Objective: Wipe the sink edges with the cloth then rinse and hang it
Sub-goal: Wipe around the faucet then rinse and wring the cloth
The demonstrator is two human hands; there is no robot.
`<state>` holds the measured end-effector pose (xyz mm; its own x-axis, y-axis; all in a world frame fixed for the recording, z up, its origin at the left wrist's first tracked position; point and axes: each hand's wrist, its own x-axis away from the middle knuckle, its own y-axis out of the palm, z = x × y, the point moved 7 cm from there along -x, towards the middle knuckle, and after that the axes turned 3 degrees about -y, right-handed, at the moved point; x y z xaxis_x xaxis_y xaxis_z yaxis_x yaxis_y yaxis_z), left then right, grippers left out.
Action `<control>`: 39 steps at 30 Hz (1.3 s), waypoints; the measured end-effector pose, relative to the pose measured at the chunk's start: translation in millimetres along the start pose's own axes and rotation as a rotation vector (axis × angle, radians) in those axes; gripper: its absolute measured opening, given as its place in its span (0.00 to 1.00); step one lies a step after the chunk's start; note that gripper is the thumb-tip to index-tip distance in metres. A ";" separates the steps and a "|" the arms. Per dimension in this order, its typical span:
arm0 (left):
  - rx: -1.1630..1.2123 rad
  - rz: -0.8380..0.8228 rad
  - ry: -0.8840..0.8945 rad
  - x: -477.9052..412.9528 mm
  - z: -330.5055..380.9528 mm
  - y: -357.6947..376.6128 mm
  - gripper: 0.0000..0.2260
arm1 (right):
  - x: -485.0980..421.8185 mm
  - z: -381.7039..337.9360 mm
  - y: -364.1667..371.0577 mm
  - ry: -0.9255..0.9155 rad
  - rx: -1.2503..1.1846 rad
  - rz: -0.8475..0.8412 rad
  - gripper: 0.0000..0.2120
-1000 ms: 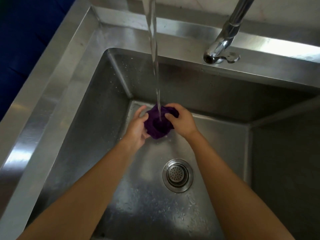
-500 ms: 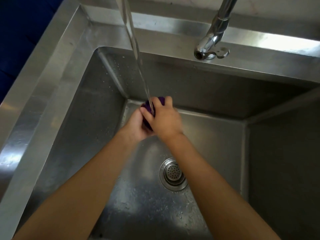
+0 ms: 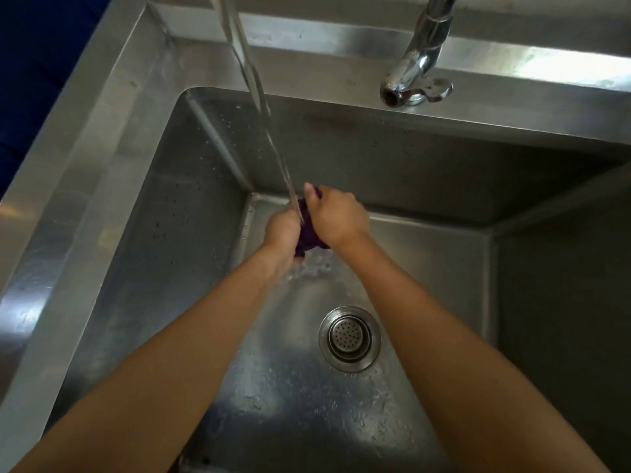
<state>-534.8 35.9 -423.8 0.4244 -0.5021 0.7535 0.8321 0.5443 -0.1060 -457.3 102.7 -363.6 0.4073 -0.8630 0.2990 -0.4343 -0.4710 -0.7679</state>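
Note:
A small purple cloth [image 3: 309, 233] is bunched between both hands over the steel sink basin [image 3: 184, 206]. My left hand [image 3: 282, 230] grips its left side and my right hand [image 3: 336, 216] closes over its top and right side, hiding most of it. A stream of water [image 3: 259, 97] falls from above onto the cloth where the hands meet. Water runs off below the hands onto the basin floor.
A chrome tap base with its lever [image 3: 418, 87] stands on the back rim [image 3: 307, 63]. The round drain strainer [image 3: 350, 337] lies in the basin floor below my right forearm. A wide steel ledge [image 3: 78, 158] runs along the left, with dark blue surface beyond it.
The cloth lay open between my hands a second ago. My hands have since closed together, bunching it tight under the stream, and my right hand has rolled over the top.

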 end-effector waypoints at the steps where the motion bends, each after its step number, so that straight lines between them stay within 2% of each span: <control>1: -0.044 0.008 0.025 -0.2 2.7 -0.9 0.20 | -4.9 4.6 0.0 0.001 -0.042 -0.051 0.24; 5: -0.224 -0.008 0.150 6.0 23.1 -6.2 0.18 | -13.6 30.3 -0.3 0.055 -0.157 -0.190 0.27; 8: -0.261 -0.081 0.098 7.9 22.4 -6.7 0.14 | -10.9 44.8 0.1 0.085 -0.273 -0.194 0.25; 11: -0.060 -0.200 -0.030 5.4 5.7 -7.9 0.12 | -8.5 43.8 -4.0 0.014 -0.340 -0.114 0.16; 14: 0.227 -0.380 -0.171 5.8 -8.4 -8.0 0.18 | -1.5 32.0 -9.6 -0.128 -0.430 -0.029 0.10; 17: 0.318 -0.452 -0.276 4.0 -14.1 -8.3 0.24 | 16.9 18.8 -3.6 -0.193 -0.656 -0.131 0.14; 19: 0.223 -0.369 -0.255 -4.4 -15.6 -8.6 0.21 | 25.4 16.9 5.2 -0.129 -0.727 -0.151 0.14; 20: 0.166 -0.337 -0.222 -7.0 -15.2 -6.3 0.19 | 25.9 19.4 9.9 -0.081 -0.667 -0.117 0.14; 22: 0.134 -0.314 -0.162 -9.5 -13.1 3.3 0.15 | 25.4 23.0 17.9 -0.012 -0.498 -0.062 0.20; 24: 0.176 -0.257 -0.155 -8.8 -11.0 7.4 0.12 | 27.7 19.8 22.4 0.011 -0.500 -0.022 0.24; 27: 0.237 -0.123 -0.111 -22.9 -11.2 -5.1 0.18 | 41.2 4.5 18.8 -0.074 -0.325 0.098 0.22; 29: 0.276 -0.153 -0.065 -28.6 -10.2 -7.5 0.23 | 52.4 -7.3 14.5 -0.122 -0.227 0.179 0.17; 31: 0.305 -0.145 -0.031 -24.6 -11.7 -5.9 0.20 | 56.2 -11.9 11.5 -0.110 -0.198 0.239 0.14; 33: 0.343 -0.072 -0.015 -23.4 -18.1 -4.0 0.22 | 48.6 -7.4 13.1 -0.038 -0.149 0.239 0.16; 35: 0.282 0.052 0.010 -19.5 -23.9 -6.8 0.24 | 36.9 4.7 16.3 0.083 -0.136 0.215 0.19; 37: 0.139 0.178 0.039 -14.2 -25.5 -12.5 0.24 | 25.9 22.0 24.6 0.212 -0.218 0.178 0.22; 39: 0.001 0.270 0.163 -0.3 -20.0 -17.2 0.23 | 17.5 37.7 39.8 0.301 -0.372 0.090 0.25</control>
<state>-542.1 13.2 -435.2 0.6814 -0.4403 0.5846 0.6813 0.6734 -0.2870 -437.2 75.8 -410.3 0.1279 -0.8921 0.4333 -0.7374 -0.3777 -0.5600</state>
